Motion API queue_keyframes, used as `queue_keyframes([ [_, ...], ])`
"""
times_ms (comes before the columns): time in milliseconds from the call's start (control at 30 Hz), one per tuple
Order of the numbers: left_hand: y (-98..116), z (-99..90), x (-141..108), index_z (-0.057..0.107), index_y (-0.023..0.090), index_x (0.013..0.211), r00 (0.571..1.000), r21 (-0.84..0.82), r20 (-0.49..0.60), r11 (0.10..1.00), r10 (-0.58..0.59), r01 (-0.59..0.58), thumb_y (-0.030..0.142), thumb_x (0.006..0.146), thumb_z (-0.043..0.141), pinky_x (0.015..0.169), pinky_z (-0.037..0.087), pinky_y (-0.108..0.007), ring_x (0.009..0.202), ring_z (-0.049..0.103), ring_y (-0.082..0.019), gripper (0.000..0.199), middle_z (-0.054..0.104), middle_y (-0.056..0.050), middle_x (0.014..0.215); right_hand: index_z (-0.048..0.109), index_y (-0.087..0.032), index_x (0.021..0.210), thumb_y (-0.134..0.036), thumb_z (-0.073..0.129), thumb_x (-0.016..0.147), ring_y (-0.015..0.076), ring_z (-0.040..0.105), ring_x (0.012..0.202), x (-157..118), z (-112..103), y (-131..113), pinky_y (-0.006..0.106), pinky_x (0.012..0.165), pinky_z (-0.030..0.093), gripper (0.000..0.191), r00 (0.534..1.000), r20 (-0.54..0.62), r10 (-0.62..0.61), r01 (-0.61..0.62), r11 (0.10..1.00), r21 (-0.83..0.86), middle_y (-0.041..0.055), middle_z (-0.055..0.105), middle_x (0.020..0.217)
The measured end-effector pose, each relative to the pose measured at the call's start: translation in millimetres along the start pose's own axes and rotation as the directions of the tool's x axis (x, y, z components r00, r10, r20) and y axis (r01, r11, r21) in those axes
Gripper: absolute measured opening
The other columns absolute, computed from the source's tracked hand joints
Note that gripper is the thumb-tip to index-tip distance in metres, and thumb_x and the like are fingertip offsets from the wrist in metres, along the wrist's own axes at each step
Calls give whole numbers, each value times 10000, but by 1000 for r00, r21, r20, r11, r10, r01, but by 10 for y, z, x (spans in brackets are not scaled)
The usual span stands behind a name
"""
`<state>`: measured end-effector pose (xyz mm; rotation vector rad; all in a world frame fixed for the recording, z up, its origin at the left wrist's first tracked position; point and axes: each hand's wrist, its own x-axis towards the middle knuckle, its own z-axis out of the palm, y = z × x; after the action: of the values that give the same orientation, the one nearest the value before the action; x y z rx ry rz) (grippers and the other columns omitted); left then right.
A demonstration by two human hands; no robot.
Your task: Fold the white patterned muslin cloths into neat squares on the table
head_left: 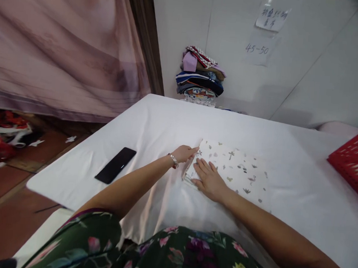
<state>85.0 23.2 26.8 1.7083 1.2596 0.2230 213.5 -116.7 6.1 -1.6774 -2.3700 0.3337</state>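
Note:
A folded white cloth [234,166] printed with small plants and animals lies flat on the white-covered table in front of me. My left hand [184,153], with a bracelet on the wrist, pinches the cloth's left edge near its far corner. Spread flat on top of the cloth, near its left side, is my right hand [211,180]; its fingers are apart and point to the far left. Folded layers show along the cloth's left edge, below my left hand.
A black phone [116,165] rests on the table [168,117] to the left. Stacked folded clothes [200,76] stand past the far edge against the wall. A red plastic basket [355,158] is at the right. A pink curtain [63,40] hangs at the left.

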Motion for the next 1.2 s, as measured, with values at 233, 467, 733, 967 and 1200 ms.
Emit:
queue_keyframes([
  [233, -223, -56, -614, 571, 156, 612, 999, -144, 36, 990, -4, 9, 554, 743, 461, 420, 320, -229, 404, 418, -79, 433, 561, -5, 583, 327, -180, 1367, -485, 338, 874, 274, 180, 1336, -154, -177, -12, 497, 1056, 159, 579, 1000, 6, -7, 7, 998, 61, 110, 252, 1450],
  [467, -406, 85, -912, 578, 164, 674, 995, -185, -25, 978, 94, -97, 335, 679, 565, 473, 332, -202, 457, 418, -80, 171, 476, 46, 502, 595, -186, 1062, -341, 429, 866, 232, 513, 951, -190, -231, -111, 377, 839, 394, 301, 985, -168, 30, -17, 997, 78, 93, 592, 1018],
  [733, -411, 229, -910, 588, 189, 659, 964, 67, -200, 984, 178, -168, 302, 662, 569, 565, 364, -224, 593, 500, -121, 115, 568, 18, 618, 598, -169, 893, -314, 492, 844, 202, 501, 862, 99, -159, -262, 298, 742, 375, 187, 991, -126, 33, -36, 999, -21, 70, 562, 879],
  [967, -432, 217, -848, 566, 162, 622, 979, -125, -167, 982, 118, -140, 249, 635, 544, 504, 333, -210, 521, 445, -94, 90, 507, 41, 527, 583, -190, 862, -177, 434, 853, 134, 515, 809, 67, -212, -229, 233, 692, 358, 149, 989, -130, 72, -56, 991, 119, 23, 551, 851],
  [1200, -432, 195, -859, 528, 156, 588, 997, -343, -74, 938, 32, -55, 237, 611, 555, 432, 258, -196, 405, 337, -59, 89, 395, 74, 399, 551, -180, 897, -313, 501, 828, 181, 509, 872, 55, -118, -340, 260, 675, 362, 158, 993, -104, 47, -53, 997, -58, 61, 548, 933],
])
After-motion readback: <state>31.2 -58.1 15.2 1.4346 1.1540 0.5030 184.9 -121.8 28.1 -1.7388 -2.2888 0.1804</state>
